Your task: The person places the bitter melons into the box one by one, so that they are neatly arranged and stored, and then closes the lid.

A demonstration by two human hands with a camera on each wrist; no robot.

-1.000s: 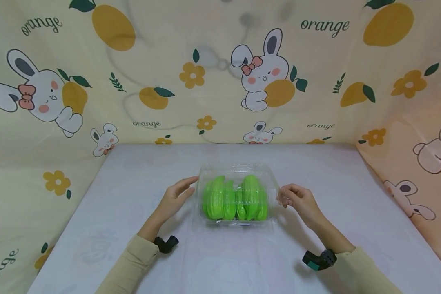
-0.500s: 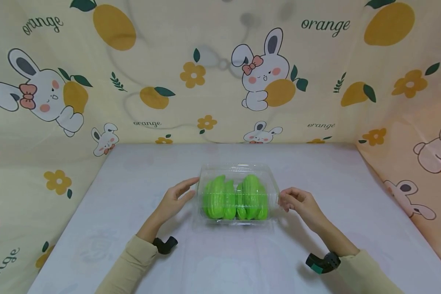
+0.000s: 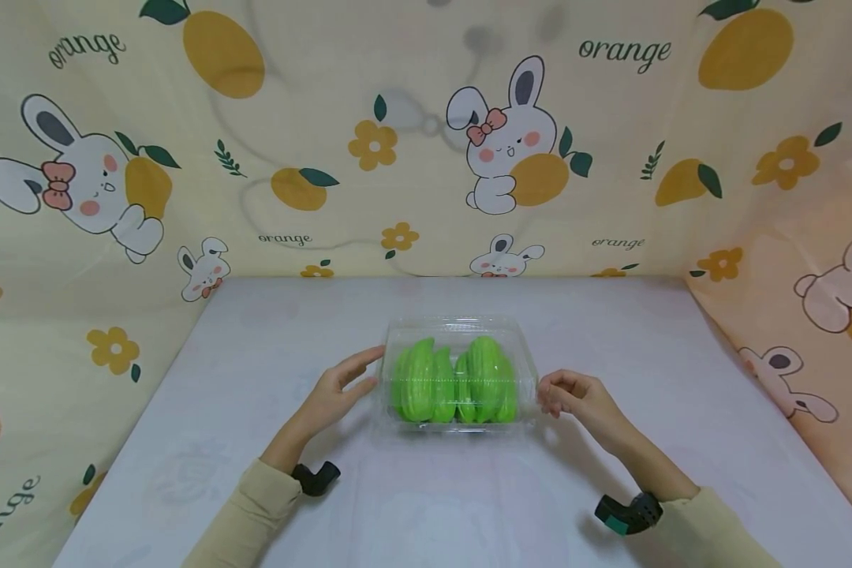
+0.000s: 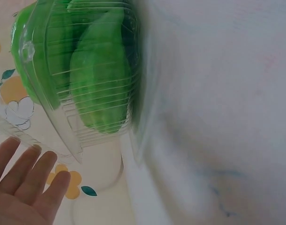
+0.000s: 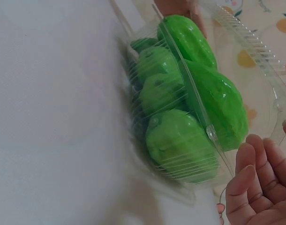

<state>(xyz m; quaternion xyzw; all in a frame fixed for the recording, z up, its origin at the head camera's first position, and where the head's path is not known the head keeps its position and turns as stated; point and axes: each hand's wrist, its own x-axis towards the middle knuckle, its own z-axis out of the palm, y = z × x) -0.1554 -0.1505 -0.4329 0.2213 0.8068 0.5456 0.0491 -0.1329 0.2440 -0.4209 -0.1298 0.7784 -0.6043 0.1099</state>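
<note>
A clear plastic clamshell box (image 3: 457, 326), lid down, sits mid-table with several bright green ribbed fruits (image 3: 454, 383) inside. My left hand (image 3: 341, 386) is at the box's left side with straight fingers (image 4: 28, 180), the fingertips at or just off the lid's rim. My right hand (image 3: 571, 394) is at the right side, its fingers (image 5: 253, 187) loosely curled beside the rim and holding nothing I can see. The wrist views show the green fruits (image 4: 98, 89) (image 5: 180, 136) through the ribbed wall.
The box stands on a white table (image 3: 468, 505). A yellow cloth with rabbits and oranges (image 3: 369, 142) walls in the back and both sides. Black wrist cameras (image 3: 315, 477) (image 3: 628, 513) sit on beige sleeves.
My right hand has drawn slightly back toward me along the box's right side. The left hand and the box have hardly moved.
</note>
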